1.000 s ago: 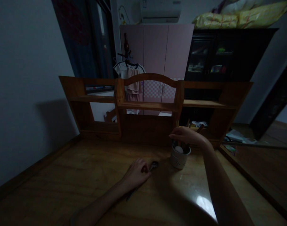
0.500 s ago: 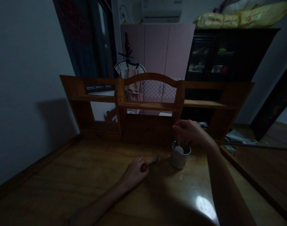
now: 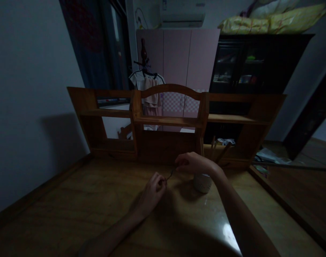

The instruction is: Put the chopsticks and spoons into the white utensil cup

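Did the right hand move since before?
Yes. Against the wooden shelf, the right hand has moved left and lower in the picture, from above the white cup.

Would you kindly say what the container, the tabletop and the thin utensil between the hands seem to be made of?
Container: pale, perhaps painted metal or plastic; its patterned wall leaves it open.
Tabletop: apparently glossy wood, given the grain and bright reflection.
Thin utensil: probably metal, judging by its slim, greyish shaft.
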The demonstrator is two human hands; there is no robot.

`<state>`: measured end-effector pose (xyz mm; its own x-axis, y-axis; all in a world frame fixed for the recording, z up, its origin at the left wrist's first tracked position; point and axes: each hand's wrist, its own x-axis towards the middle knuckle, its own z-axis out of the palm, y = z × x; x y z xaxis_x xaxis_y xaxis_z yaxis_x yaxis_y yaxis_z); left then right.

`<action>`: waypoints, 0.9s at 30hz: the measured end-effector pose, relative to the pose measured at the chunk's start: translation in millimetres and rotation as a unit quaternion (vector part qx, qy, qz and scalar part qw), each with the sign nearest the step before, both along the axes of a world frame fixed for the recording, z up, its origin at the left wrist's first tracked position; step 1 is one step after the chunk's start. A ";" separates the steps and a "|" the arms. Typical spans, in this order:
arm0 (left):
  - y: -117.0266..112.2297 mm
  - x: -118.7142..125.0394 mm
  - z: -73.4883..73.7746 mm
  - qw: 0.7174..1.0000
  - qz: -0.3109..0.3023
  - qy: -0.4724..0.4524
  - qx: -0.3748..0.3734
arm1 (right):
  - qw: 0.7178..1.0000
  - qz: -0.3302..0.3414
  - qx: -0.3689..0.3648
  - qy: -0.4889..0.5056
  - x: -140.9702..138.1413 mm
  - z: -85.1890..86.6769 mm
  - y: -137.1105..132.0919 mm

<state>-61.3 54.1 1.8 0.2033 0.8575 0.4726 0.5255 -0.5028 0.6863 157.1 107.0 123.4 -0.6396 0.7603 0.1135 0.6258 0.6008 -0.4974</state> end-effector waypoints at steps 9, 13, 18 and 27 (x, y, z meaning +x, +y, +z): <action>-5.7 -0.5 7.4 0.999 0.002 -0.036 0.018 | 0.999 0.039 -0.011 0.021 -17.7 -6.0 -2.1; -10.4 0.5 11.0 0.999 -0.024 -0.038 0.026 | 0.999 0.040 -0.011 0.021 -18.7 -0.7 -5.5; -14.4 0.5 14.0 0.997 -0.049 -0.040 0.041 | 0.997 0.057 -0.041 0.032 -14.2 4.7 -8.2; -17.6 -0.9 11.4 0.997 -0.075 -0.017 0.010 | 0.958 0.161 -0.207 0.120 -20.1 12.4 -19.9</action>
